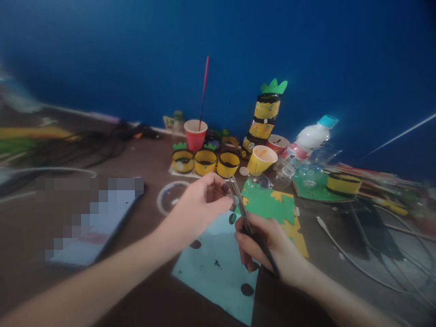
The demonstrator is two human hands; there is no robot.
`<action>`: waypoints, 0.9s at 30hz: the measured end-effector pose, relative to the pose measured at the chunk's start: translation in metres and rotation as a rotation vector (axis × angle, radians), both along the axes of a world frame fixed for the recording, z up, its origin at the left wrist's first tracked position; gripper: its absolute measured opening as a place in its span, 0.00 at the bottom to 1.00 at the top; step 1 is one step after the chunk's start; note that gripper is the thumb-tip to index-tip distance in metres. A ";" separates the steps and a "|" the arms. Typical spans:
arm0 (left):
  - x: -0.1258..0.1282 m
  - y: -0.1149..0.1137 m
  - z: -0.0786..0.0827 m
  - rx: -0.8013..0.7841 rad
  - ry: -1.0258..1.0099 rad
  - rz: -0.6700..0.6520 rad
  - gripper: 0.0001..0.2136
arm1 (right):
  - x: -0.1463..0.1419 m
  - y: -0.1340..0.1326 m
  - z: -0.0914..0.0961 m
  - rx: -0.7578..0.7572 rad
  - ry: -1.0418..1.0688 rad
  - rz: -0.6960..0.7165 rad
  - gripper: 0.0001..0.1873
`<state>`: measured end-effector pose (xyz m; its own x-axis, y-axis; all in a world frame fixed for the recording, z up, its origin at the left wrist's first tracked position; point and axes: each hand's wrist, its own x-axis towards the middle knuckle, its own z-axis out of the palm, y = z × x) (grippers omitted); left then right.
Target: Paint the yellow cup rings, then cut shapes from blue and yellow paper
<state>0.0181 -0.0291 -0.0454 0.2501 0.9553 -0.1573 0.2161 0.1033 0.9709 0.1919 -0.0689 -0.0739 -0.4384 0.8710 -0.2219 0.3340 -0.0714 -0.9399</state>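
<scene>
My right hand (pixel 265 245) is closed round the black handles of a pair of scissors (pixel 241 206), whose blades point up and away. My left hand (pixel 204 200) is pinched at the blade tips, fingers curled together on a small dark piece I cannot make out. Both hands hover over a pale blue sheet (pixel 218 268) with several black paper dots on it. Just beyond lies a green sheet (pixel 269 204) over a yellow one (pixel 296 234).
Three yellow-and-black rings (pixel 204 162) stand in a row, with a red cup (pixel 195 134) holding a red stick, a yellow cup (pixel 260 160), a stacked yellow tower with green crown (pixel 265 116) and a white bottle (pixel 308 138) behind. A tablet (pixel 91 222) lies left; cables (pixel 357 259) right.
</scene>
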 end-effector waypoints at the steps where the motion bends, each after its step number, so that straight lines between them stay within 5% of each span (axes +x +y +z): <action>1: 0.000 0.000 0.000 0.004 -0.015 0.004 0.05 | 0.000 0.000 0.000 0.003 -0.001 0.000 0.10; 11: 0.007 -0.002 0.006 0.006 -0.228 0.063 0.11 | -0.001 0.000 -0.002 0.025 -0.002 -0.017 0.11; 27: 0.007 -0.001 0.007 -0.048 -0.302 0.068 0.11 | -0.001 0.001 -0.001 0.027 -0.029 -0.015 0.10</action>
<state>0.0247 -0.0298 -0.0381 0.2278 0.9649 -0.1305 -0.0908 0.1545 0.9838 0.1907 -0.0683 -0.0753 -0.4191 0.8832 -0.2107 0.3606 -0.0511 -0.9313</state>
